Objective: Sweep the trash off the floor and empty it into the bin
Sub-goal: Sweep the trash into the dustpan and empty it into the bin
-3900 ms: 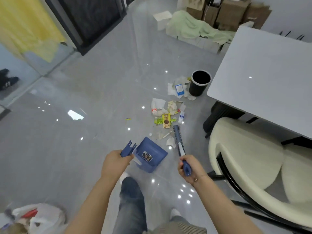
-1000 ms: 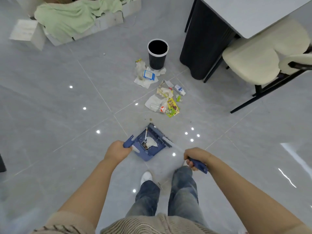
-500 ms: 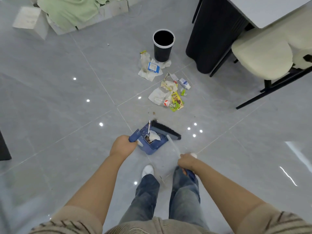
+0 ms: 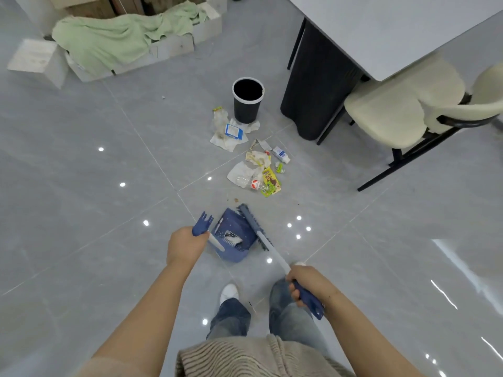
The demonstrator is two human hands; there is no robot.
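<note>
My left hand (image 4: 186, 244) grips the handle of a blue dustpan (image 4: 234, 240) that sits on the grey floor with a few white scraps inside. My right hand (image 4: 306, 282) grips the blue and white handle of a broom (image 4: 252, 224), whose brush head lies along the dustpan's right side. Beyond the pan, a pile of wrappers, paper and a small bottle (image 4: 258, 172) is scattered on the floor. More paper and a blue-and-white packet (image 4: 230, 133) lie at the foot of a black bin (image 4: 247, 100) with a white rim, which stands upright and open.
A dark table pedestal (image 4: 313, 85) under a white tabletop (image 4: 394, 25) stands right of the bin. A cream chair (image 4: 402, 110) with black legs sits at the right. Boxes draped with a green cloth (image 4: 122, 36) line the far left. My legs and white shoe (image 4: 229, 293) are below.
The broom head has swung from across the dustpan's mouth to lie along its right side. My right hand has drawn back towards my knee. The view has shifted slightly.
</note>
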